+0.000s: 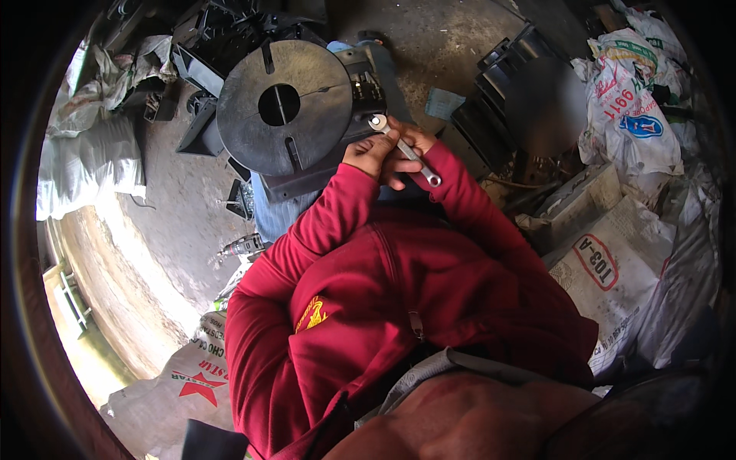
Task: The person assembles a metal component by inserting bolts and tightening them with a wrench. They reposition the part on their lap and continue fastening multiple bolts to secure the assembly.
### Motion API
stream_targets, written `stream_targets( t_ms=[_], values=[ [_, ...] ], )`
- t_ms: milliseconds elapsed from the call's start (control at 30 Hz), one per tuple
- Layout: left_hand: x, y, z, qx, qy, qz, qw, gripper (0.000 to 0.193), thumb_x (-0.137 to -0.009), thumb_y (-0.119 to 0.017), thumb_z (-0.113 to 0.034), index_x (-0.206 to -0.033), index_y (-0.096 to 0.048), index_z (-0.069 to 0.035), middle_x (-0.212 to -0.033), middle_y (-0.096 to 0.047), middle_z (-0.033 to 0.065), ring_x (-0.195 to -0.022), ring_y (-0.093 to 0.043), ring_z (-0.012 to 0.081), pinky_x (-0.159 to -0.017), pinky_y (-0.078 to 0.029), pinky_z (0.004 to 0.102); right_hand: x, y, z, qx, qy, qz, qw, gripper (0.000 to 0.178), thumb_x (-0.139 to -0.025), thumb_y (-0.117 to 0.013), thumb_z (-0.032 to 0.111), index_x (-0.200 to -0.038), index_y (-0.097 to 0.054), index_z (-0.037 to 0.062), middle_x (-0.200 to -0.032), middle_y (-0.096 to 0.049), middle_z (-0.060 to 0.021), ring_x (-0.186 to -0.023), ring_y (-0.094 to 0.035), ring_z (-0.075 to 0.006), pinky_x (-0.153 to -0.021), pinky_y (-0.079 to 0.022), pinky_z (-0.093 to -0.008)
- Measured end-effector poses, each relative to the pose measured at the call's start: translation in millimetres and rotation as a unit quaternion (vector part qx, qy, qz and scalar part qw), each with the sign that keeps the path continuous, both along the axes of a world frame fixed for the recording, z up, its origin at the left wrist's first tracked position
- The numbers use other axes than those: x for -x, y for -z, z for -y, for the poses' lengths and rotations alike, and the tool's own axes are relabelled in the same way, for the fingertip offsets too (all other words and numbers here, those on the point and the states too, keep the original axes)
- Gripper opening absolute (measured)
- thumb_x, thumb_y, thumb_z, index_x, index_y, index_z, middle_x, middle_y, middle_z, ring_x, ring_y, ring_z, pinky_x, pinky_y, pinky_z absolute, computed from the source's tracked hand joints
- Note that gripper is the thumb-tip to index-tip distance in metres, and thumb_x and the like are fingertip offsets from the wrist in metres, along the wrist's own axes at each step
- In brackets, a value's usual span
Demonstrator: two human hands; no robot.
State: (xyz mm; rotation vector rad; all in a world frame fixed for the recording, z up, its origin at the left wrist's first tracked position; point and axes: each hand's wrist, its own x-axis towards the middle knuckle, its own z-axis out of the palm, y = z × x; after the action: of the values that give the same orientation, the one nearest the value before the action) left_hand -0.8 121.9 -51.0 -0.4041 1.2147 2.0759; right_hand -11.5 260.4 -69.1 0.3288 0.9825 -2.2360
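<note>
A silver combination wrench [409,150] slants across the space between my hands, its open jaw by the black part and its ring end toward my right sleeve. My left hand [369,156] is closed on the wrench, the thumb lying along its shank. Beside and partly behind it, my right hand [415,138] has its fingers curled in close to the black part; what they grip is hidden. Left of the hands is a large dark round plate [238,107] with a central hole and slots. It sits on a black base [287,182] that carries small brass-coloured fittings [366,83].
A power drill [244,245] lies on the floor to the left, near a small black tray [241,199] of metal bits. Black box-shaped parts [201,126] stand beyond the plate. White printed sacks [613,268] and a grey trough [586,201] are at the right.
</note>
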Motion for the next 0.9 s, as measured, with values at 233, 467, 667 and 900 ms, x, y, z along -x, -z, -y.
stream_targets(
  t_ms=[233,467,667,900],
  values=[
    [-3.2,-13.4,27.2,0.154,0.053,-0.077,0.984,0.034,-0.094,-0.053,-0.034,-0.082,-0.064,-0.004,-0.061,-0.059,0.0016,-0.043,-0.047,0.0075,-0.041,-0.035,0.0219,8.2,39.2,-7.5,0.081,-0.013,0.014,0.997,0.027,-0.092,-0.055,0.037,-0.088,-0.057,0.0104,-0.053,-0.039,0.0066,-0.043,-0.032,-0.0028,-0.040,-0.026,-0.0180],
    [-2.9,-9.4,40.6,0.163,0.077,-0.199,0.963,0.031,-0.093,-0.056,-0.033,-0.085,-0.065,-0.004,-0.061,-0.058,0.0004,-0.051,-0.049,0.0069,-0.049,-0.037,0.0208,13.2,37.4,-11.6,0.160,-0.031,0.064,0.984,0.021,-0.097,-0.048,0.030,-0.091,-0.054,0.0115,-0.050,-0.037,0.0089,-0.042,-0.030,-0.0022,-0.037,-0.026,-0.0167],
    [-9.4,-18.5,39.3,0.146,0.129,-0.107,0.975,0.031,-0.094,-0.054,-0.034,-0.090,-0.064,-0.005,-0.067,-0.064,0.0040,-0.043,-0.051,0.0066,-0.038,-0.037,0.0193,14.4,21.3,-15.3,0.170,-0.051,0.116,0.977,0.023,-0.098,-0.046,0.030,-0.086,-0.053,0.0118,-0.050,-0.038,0.0087,-0.041,-0.031,-0.0030,-0.036,-0.028,-0.0159],
    [-7.6,2.7,19.5,0.071,0.113,-0.073,0.988,0.032,-0.095,-0.050,-0.031,-0.103,-0.062,-0.002,-0.082,-0.068,0.0088,-0.054,-0.063,0.0129,-0.041,-0.046,0.0211,9.2,5.1,-11.9,0.055,-0.045,0.094,0.993,0.042,-0.093,-0.051,0.043,-0.060,-0.044,0.0171,-0.047,-0.036,0.0075,-0.038,-0.030,-0.0036,-0.035,-0.029,-0.0185]
  ],
)
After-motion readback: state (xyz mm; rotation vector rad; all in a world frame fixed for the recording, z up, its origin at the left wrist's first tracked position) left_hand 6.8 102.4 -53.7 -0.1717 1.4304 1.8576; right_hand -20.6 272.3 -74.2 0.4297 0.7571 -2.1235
